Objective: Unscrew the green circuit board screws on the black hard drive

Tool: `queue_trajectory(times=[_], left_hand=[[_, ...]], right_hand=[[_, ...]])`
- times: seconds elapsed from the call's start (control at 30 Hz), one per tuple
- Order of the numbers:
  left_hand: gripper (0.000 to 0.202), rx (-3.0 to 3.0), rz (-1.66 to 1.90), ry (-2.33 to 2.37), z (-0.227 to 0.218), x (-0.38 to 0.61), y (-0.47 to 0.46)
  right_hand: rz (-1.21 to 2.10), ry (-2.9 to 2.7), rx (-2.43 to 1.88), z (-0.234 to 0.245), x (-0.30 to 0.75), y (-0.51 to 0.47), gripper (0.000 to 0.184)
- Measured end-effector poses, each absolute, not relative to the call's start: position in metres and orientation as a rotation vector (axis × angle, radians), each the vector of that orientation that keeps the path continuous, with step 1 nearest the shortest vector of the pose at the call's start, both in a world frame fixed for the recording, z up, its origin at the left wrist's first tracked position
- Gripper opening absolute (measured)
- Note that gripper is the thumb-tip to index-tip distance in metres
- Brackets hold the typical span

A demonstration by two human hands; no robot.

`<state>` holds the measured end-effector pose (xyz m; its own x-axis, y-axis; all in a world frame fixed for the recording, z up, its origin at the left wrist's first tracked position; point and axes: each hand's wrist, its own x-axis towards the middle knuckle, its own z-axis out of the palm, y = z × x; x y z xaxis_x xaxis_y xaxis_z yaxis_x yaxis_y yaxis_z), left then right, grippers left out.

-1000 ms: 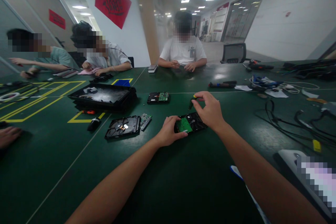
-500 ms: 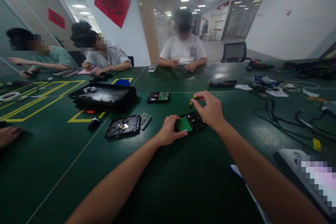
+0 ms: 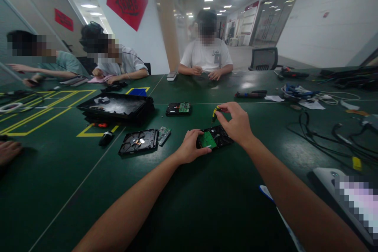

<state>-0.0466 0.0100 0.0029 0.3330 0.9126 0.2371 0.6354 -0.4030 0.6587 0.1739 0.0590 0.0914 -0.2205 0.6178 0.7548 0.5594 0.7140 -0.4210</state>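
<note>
A black hard drive (image 3: 217, 136) with a green circuit board (image 3: 207, 140) facing up lies on the green table (image 3: 189, 204). My left hand (image 3: 189, 148) grips its near left edge and holds it flat. My right hand (image 3: 235, 123) is raised over the drive's far side, fingers pinched on the top of a small black and yellow screwdriver (image 3: 214, 113) that stands roughly upright above the drive.
To the left lie an opened drive (image 3: 138, 141), a loose circuit board (image 3: 163, 134), another drive (image 3: 178, 109) and a black tray (image 3: 116, 107). Cables (image 3: 330, 134) sprawl at the right. Three people sit across the table; another person's hand (image 3: 8, 151) rests at the left edge.
The screwdriver's top has shifted slightly left under my right fingers. My left hand and the drive have stayed in place.
</note>
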Motion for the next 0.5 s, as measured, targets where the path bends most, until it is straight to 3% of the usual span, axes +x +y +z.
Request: queue_trajectory(times=[0.5], left_hand=[[0.072, 2.157, 0.815, 1.356, 0.0048, -0.0461, 0.0075]], right_hand=[[0.087, -1.857, -0.945, 0.0905, 0.1741, 0.0591, 0.012]])
